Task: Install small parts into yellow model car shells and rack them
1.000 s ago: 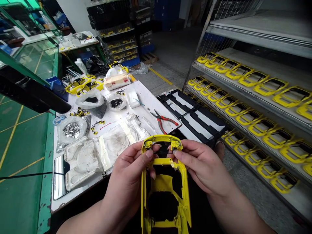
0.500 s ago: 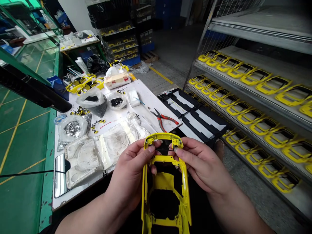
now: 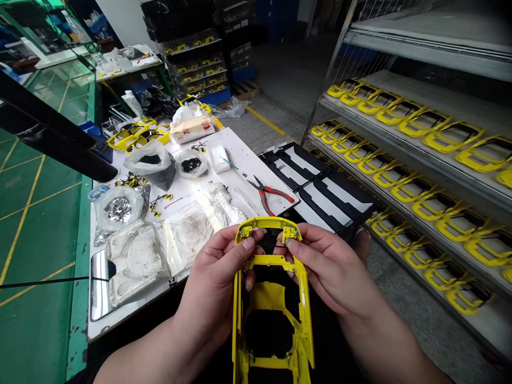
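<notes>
Between my hands, in front of my body, is a yellow plastic toy car body shell (image 3: 276, 260), its rounded end pointing away from me. My left hand (image 3: 218, 264) grips the left side near that end, thumb on the inner edge and fingers curled beneath. On the opposite side my right hand (image 3: 330, 261) is closed the same way, its thumb pressing beside a corner bracket. A thin dark part spans the opening between the thumbs; its ends are hidden by my fingers. The shell's near end runs out of the frame's bottom edge.
On the white table (image 3: 240, 146) lie red-handled pliers (image 3: 268, 194), tweezers, bags of small parts (image 3: 116, 210), a plaster-like mould (image 3: 136, 261) and a tissue box (image 3: 192, 128). A black tray (image 3: 316, 184) adjoins the table. At right, rack shelves (image 3: 384, 125) carry rows of yellow shells.
Both hands keep their hold on the car shell, with only slight shifts of the thumbs. The background has moved slightly with the camera.
</notes>
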`<state>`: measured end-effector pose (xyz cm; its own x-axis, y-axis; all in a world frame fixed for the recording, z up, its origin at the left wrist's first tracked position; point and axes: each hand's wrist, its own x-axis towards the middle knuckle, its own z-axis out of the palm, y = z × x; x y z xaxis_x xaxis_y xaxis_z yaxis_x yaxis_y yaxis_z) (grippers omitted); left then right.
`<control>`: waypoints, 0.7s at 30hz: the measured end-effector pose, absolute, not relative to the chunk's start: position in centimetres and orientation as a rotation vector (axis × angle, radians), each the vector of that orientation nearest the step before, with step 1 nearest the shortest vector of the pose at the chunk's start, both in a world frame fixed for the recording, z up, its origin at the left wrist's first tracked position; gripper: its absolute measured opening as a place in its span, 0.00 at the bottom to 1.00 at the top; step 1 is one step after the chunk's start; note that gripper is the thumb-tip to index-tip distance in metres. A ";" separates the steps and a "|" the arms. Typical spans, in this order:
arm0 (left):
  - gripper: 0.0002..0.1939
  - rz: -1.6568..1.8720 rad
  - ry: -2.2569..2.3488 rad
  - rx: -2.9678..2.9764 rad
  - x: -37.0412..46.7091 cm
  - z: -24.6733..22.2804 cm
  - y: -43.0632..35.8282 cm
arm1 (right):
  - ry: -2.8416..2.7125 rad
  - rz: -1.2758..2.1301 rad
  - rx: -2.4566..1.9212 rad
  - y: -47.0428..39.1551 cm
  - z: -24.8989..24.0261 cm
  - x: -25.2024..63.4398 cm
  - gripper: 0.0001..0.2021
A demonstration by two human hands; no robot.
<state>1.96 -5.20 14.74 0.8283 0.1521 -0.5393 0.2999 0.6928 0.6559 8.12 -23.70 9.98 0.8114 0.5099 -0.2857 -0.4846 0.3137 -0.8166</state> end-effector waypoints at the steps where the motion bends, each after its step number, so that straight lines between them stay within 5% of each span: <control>1: 0.18 -0.088 0.600 0.799 1.9 14.7 -5.1 | -0.028 0.657 -1.068 -23.6 9.9 8.2 0.12; 21: 0.21 -0.132 0.481 0.627 -0.3 8.3 -0.2 | -0.029 0.744 -1.123 -19.7 7.9 9.2 0.14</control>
